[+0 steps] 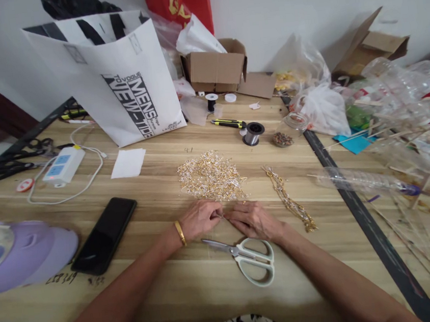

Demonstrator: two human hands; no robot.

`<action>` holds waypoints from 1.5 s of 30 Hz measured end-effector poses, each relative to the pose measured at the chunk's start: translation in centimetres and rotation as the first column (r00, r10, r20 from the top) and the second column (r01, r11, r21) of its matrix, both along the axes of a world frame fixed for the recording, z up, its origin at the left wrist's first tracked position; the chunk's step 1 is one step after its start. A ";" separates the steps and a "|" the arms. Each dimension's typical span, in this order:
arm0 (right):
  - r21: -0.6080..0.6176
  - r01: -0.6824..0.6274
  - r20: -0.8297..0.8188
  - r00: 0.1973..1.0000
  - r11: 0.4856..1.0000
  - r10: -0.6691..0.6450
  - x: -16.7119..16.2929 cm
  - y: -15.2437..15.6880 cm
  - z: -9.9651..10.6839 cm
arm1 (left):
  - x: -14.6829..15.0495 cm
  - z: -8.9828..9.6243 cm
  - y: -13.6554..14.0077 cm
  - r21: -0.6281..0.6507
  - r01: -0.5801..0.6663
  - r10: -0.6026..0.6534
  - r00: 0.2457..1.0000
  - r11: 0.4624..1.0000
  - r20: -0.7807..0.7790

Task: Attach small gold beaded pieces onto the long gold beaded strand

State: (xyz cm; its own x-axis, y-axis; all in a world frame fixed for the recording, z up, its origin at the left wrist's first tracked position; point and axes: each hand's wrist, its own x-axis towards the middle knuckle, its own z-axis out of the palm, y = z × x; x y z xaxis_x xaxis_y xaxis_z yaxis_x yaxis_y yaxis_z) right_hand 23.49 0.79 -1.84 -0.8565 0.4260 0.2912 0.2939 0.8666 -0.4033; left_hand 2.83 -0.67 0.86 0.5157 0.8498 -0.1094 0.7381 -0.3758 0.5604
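My left hand (202, 218), with a gold bracelet (180, 234) at the wrist, pinches something small and thin at its fingertips. My right hand (255, 219) meets it from the other side, fingers together and bent toward the same spot; what they hold is too small to name. Just beyond both hands lies a loose pile of gold and clear beaded pieces (212, 176). White-handled scissors (244, 255) rest on the table close below the hands, blades pointing left. To the right of my right hand lies a bundle of gold beaded strands (290, 199).
Left are a black phone (104, 235), a purple and white device (28, 252), a white box with a cable (64, 166) and black scissors (19, 161). Beyond stand a paper bag (126, 83), a wire spool (253, 133) and a cutter knife (228, 123). Plastic clutter (397, 106) covers the right.
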 end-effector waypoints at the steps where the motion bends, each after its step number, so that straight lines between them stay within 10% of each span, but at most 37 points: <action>1: -0.001 0.000 0.010 1.000 1.000 0.000 0.0 0.0 0.0 | -0.1 0.0 0.1 -0.008 0.002 -0.002 1.000 1.000 0.004; 32: 0.041 0.013 0.017 1.000 0.999 -0.014 0.1 0.0 0.2 | -2.3 0.5 1.6 -0.010 0.064 -0.065 0.993 0.998 -0.103; 45: -0.016 0.070 -0.089 0.994 0.997 -0.071 0.2 0.2 -0.4 | -1.6 0.9 1.3 0.043 -0.060 0.057 0.995 0.997 0.077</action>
